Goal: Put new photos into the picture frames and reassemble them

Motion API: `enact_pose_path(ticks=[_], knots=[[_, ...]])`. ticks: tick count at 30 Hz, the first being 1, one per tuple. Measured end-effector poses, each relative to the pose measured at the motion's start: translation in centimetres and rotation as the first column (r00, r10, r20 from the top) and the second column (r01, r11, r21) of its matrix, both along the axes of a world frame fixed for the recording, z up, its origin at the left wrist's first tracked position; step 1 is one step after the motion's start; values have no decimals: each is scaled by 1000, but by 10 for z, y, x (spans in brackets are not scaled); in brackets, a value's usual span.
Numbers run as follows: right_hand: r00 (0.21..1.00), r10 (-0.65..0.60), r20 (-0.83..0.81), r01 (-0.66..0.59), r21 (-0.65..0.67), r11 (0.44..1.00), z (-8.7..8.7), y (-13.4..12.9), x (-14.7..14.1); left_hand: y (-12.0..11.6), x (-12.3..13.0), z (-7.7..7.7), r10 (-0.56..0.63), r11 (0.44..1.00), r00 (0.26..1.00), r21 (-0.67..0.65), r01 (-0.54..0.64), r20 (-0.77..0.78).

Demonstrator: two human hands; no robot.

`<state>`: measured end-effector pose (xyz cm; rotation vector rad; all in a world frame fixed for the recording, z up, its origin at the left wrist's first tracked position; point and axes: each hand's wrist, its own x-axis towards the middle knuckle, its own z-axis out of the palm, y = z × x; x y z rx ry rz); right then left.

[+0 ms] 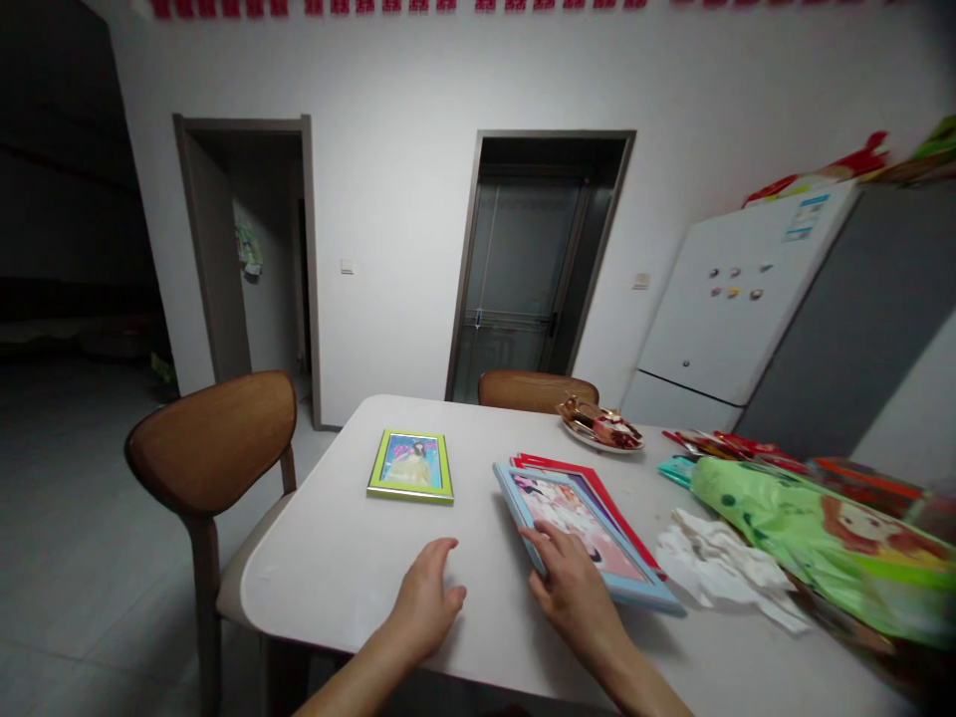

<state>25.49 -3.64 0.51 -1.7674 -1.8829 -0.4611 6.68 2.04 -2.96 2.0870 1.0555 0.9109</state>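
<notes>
My right hand (572, 583) rests on the near left edge of a blue picture frame (590, 533), fingers lying over its border. That frame lies on top of a red frame (575, 470), whose edge shows behind it. My left hand (425, 597) lies on the white table (336, 558) just left of the blue frame, fingers loosely curled and holding nothing. A green picture frame (410, 465) lies flat farther back to the left, apart from both hands.
Crumpled white paper (721, 568) and a green printed bag (829, 538) lie at the right. A plate of wrapped sweets (601, 426) sits at the far edge. Two wooden chairs (213, 443) stand at the table. A white fridge (747, 299) stands behind.
</notes>
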Motion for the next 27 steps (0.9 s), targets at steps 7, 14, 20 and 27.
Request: enact_pose_path(ticks=[7,14,20,27], knots=[[962,268,-50,-261,115,958,41,-39,-80,-15,17,0,91,953,986,277,-126,137],[864,502,-33,-485,215,848,62,-64,-89,-7,-25,48,79,845,995,526,-96,56],[852,492,-178,-483,94,870,75,-70,-80,-10,-43,62,-44,827,995,562,-17,94],[894,371,-250,-389,-25,921,44,-57,-52,-8,-74,55,55,789,991,602,-119,124]])
